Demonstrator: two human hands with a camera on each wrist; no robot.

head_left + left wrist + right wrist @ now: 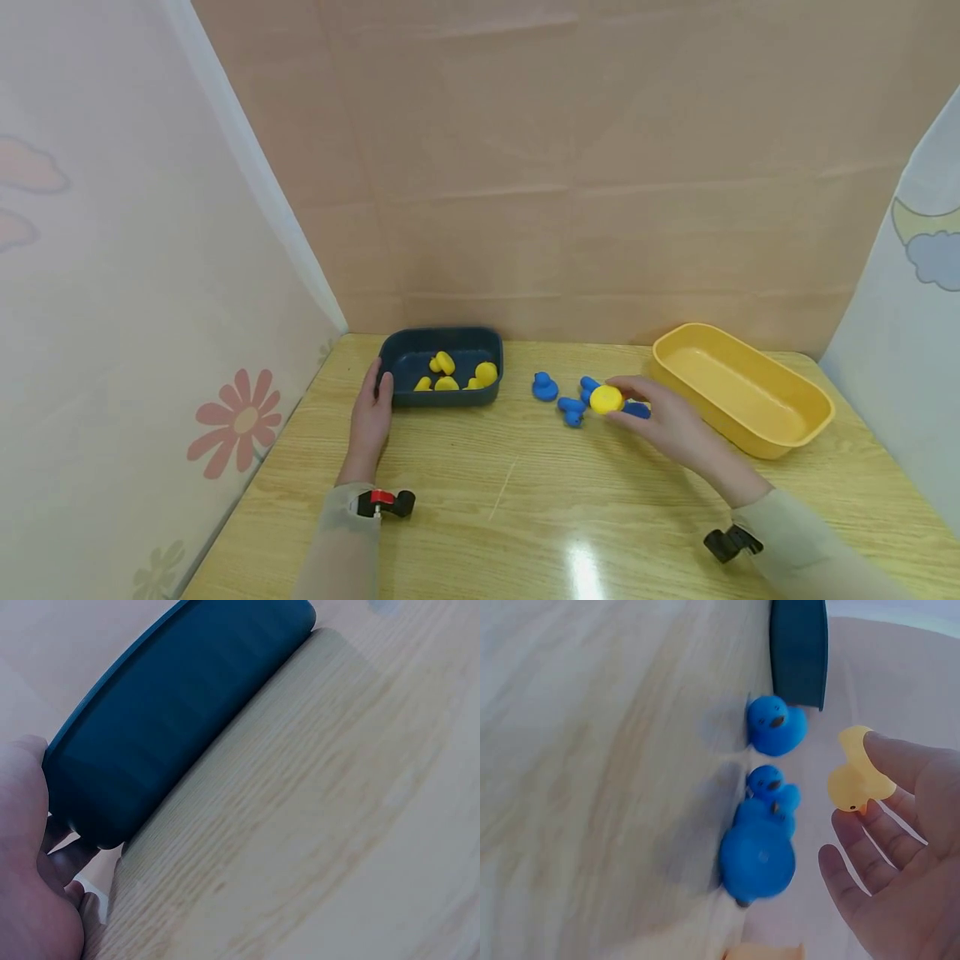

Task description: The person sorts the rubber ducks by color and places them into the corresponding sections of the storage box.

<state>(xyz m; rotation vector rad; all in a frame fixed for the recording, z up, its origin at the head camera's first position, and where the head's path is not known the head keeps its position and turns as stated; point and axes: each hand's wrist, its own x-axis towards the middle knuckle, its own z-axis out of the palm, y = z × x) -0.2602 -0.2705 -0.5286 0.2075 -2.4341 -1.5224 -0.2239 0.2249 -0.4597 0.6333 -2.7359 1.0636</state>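
Observation:
My right hand (626,407) pinches a yellow duck (606,399) between thumb and fingers, just above the wooden table (525,500). The right wrist view shows the yellow duck (857,778) at the fingertips of that hand (874,817). Several blue ducks (545,387) lie on the table around and under the hand; three blue ducks (759,859) appear in the right wrist view. My left hand (377,390) grips the left end of a dark blue tray (450,338) that holds several yellow ducks (442,362). In the left wrist view the hand (34,870) wraps the corner of the tray (180,712).
A yellow tray (780,437) stands at the right, with nothing in it. Walls close in the table at the back and on both sides. Bare tabletop lies in front of both trays. The dark tray (799,649) shows beyond the blue ducks.

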